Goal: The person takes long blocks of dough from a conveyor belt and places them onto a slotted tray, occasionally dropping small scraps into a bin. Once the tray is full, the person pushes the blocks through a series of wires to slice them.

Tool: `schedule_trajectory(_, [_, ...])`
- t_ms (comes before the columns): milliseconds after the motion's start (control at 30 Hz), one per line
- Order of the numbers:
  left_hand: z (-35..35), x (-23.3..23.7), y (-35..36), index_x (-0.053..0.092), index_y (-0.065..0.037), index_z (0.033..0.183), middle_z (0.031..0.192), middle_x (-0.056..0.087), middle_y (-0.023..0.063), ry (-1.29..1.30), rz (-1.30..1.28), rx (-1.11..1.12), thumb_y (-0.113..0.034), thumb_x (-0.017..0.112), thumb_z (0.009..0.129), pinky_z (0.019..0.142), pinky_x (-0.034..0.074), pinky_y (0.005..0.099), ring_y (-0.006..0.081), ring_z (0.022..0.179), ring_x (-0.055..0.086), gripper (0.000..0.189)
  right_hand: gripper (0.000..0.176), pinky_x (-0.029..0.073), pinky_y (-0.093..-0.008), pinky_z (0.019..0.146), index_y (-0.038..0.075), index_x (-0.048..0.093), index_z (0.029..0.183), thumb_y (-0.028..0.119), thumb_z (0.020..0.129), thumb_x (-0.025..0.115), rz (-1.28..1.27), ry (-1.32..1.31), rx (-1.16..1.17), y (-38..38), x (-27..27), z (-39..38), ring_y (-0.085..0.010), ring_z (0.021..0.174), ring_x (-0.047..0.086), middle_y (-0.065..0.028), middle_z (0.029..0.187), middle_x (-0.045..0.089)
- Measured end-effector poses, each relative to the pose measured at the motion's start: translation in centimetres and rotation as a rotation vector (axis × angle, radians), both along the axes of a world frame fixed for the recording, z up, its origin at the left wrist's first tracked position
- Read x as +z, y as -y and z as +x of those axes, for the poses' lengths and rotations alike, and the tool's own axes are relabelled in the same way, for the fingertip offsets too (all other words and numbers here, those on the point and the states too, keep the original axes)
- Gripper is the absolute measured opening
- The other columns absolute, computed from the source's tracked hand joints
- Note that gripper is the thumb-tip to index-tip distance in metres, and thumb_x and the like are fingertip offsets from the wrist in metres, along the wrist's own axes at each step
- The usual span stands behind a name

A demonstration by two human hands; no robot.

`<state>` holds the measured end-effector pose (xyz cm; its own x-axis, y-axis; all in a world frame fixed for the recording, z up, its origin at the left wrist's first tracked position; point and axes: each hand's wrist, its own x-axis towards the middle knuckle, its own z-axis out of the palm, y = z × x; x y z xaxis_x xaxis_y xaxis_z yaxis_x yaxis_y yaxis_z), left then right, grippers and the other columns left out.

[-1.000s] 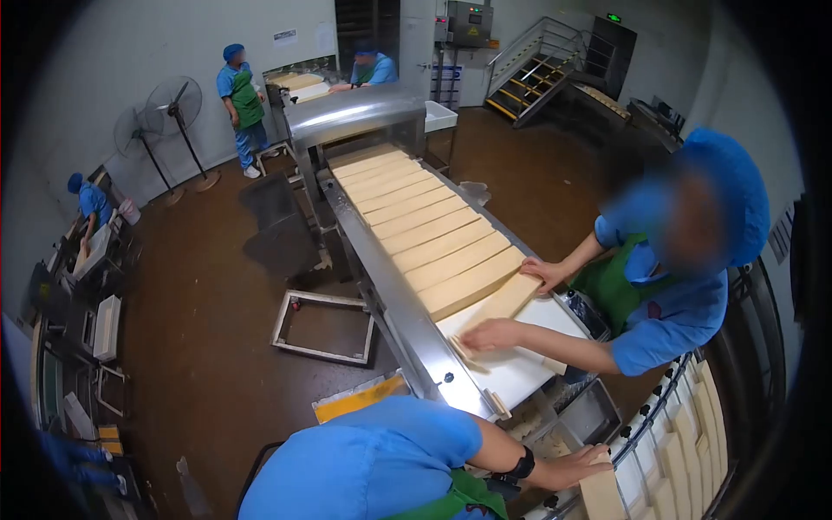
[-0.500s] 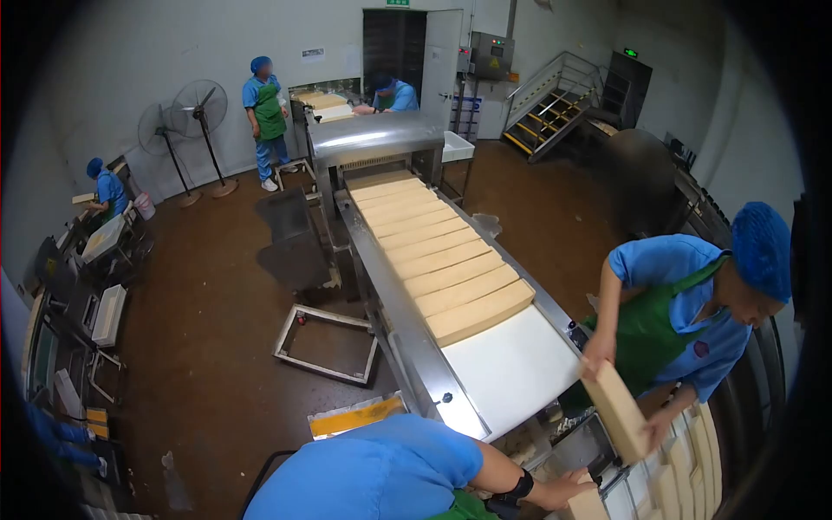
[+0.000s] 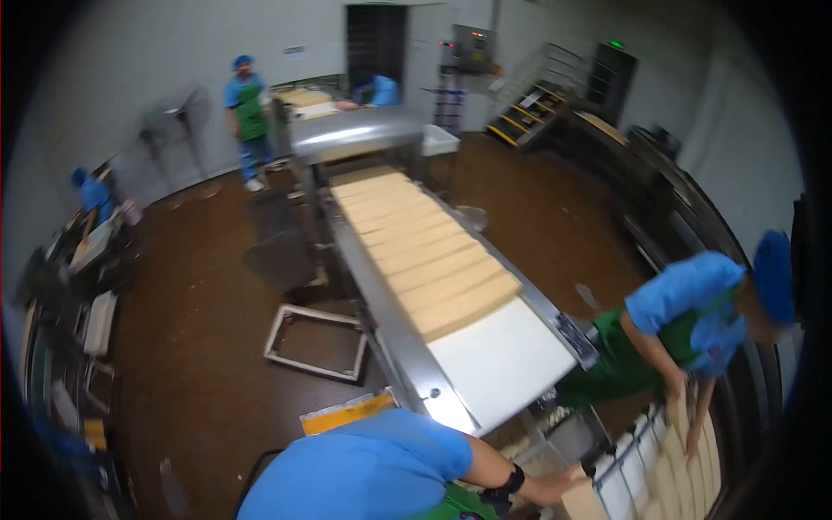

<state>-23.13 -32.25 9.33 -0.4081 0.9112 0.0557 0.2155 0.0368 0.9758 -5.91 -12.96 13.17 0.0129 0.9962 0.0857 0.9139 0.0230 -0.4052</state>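
My left hand (image 3: pixel 553 487), with a dark band at the wrist, reaches in from the bottom and holds the end of a pale yellow block (image 3: pixel 584 501). The rest of this block is cut off by the frame's lower edge. My right hand is out of view. Beside the block, long pale blocks (image 3: pixel 693 464) lie side by side at the lower right. A co-worker in a green apron (image 3: pixel 607 357) leans over them with both hands on a block. Further up, a row of similar blocks (image 3: pixel 420 247) rests on the white conveyor belt (image 3: pixel 503 364).
A metal hood (image 3: pixel 357 132) spans the conveyor's far end. On the floor to the left lies a rectangular frame (image 3: pixel 316 371). Two co-workers are at the back, one at the far left. Stairs (image 3: pixel 530 113) stand at the back right.
The nearby co-worker has lowered a raised block among the others at the lower right. The view has shifted slightly and blurred. My left hand stays at its block.
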Motion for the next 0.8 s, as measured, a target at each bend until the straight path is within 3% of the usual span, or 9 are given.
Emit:
schedule_trajectory(67, [0.0,-0.6,-1.2,0.035,-0.014,0.135,0.138,0.026,0.0269,0.333,0.049,-0.034,-0.038,0.038,0.094,0.101,0.031,0.0436,0.0449,0.124,0.031,0.048,0.089,0.042,-0.0466,0.093,-0.009,0.028,0.131,0.057,0.077,0.056,-0.033,-0.011,-0.075,-0.7,-0.2,1.4,-0.0439,0.112,0.048,-0.0358,0.123,0.043])
schedule_trajectory(167, [1.1,-0.4,0.1,0.03,-0.016,0.139,0.135,0.027,0.026,0.012,0.08,-0.055,-0.02,0.051,0.087,0.1,0.031,0.0439,0.0442,0.121,0.034,0.056,0.091,0.041,-0.047,0.094,-0.009,0.027,0.131,0.057,0.076,0.056,-0.092,-0.009,-0.211,0.7,1.0,2.0,-0.0449,0.114,0.046,-0.0359,0.125,0.041])
schedule_trajectory(233, [0.6,-0.5,0.6,0.029,-0.018,0.14,0.133,0.027,0.0236,-0.31,0.105,0.053,-0.006,0.058,0.08,0.102,0.03,0.0417,0.0413,0.121,0.033,0.068,0.091,0.04,-0.0466,0.096,-0.008,0.026,0.132,0.058,0.076,0.056,-0.116,-0.034,-0.247,2.3,2.7,0.4,-0.0463,0.116,0.044,-0.0356,0.128,0.037])
schedule_trajectory(300, [0.5,-0.8,0.6,0.029,-0.017,0.14,0.133,0.027,0.0243,-0.402,0.028,0.032,-0.003,0.061,0.077,0.102,0.029,0.0424,0.0421,0.121,0.032,0.072,0.092,0.04,-0.0466,0.096,-0.008,0.024,0.133,0.057,0.076,0.056,-0.133,-0.102,-0.247,2.4,2.8,0.4,-0.0468,0.116,0.043,-0.036,0.13,0.034])
schedule_trajectory(533, [0.6,-1.7,0.5,0.029,-0.019,0.14,0.136,0.022,0.0261,-0.32,0.08,0.011,-0.004,0.065,0.075,0.102,0.028,0.0445,0.0446,0.123,0.029,0.076,0.089,0.044,-0.0488,0.091,-0.005,0.026,0.133,0.061,0.078,0.052,-0.072,-0.055,-0.258,1.6,0.8,1.5,-0.048,0.111,0.047,-0.0353,0.126,0.035])
schedule_trajectory(600, [0.9,-1.0,0.5,0.028,-0.02,0.14,0.137,0.021,0.0258,-0.315,-0.007,-0.01,-0.003,0.065,0.075,0.103,0.029,0.0437,0.0435,0.124,0.028,0.077,0.09,0.044,-0.0497,0.09,-0.004,0.026,0.133,0.063,0.079,0.051,-0.057,-0.045,-0.268,2.0,1.2,0.6,-0.0486,0.11,0.047,-0.0349,0.126,0.036])
schedule_trajectory(633, [0.8,-0.7,0.4,0.028,-0.02,0.14,0.138,0.02,0.0256,-0.317,-0.048,-0.009,-0.003,0.064,0.075,0.103,0.029,0.0433,0.043,0.125,0.028,0.077,0.083,0.038,-0.049,0.098,-0.004,0.027,0.134,0.06,0.084,0.045,-0.147,-0.079,-0.238,2.9,2.6,0.2,-0.0488,0.117,0.041,-0.0339,0.131,0.033])
schedule_trajectory(733, [1.0,-0.5,0.1,0.025,-0.02,0.141,0.139,0.018,0.0253,-0.283,-0.079,-0.013,-0.001,0.063,0.075,0.104,0.029,0.0414,0.0422,0.126,0.026,0.078,0.085,0.041,-0.0483,0.094,-0.007,0.037,0.128,0.065,0.083,0.042,-0.066,0.002,-0.145,1.0,0.5,1.5,-0.0448,0.115,0.045,-0.035,0.124,0.042])
schedule_trajectory(800, [1.4,-0.7,-0.4,0.022,-0.018,0.142,0.141,0.014,0.0275,-0.221,-0.064,0.007,0.004,0.057,0.073,0.105,0.028,0.0443,0.045,0.127,0.024,0.08,0.08,0.05,-0.0448,0.079,-0.015,0.044,0.12,0.056,0.083,0.052,0.028,-0.107,-0.193,3.3,0.1,0.4,-0.0397,0.094,0.06,-0.0297,0.103,0.059])
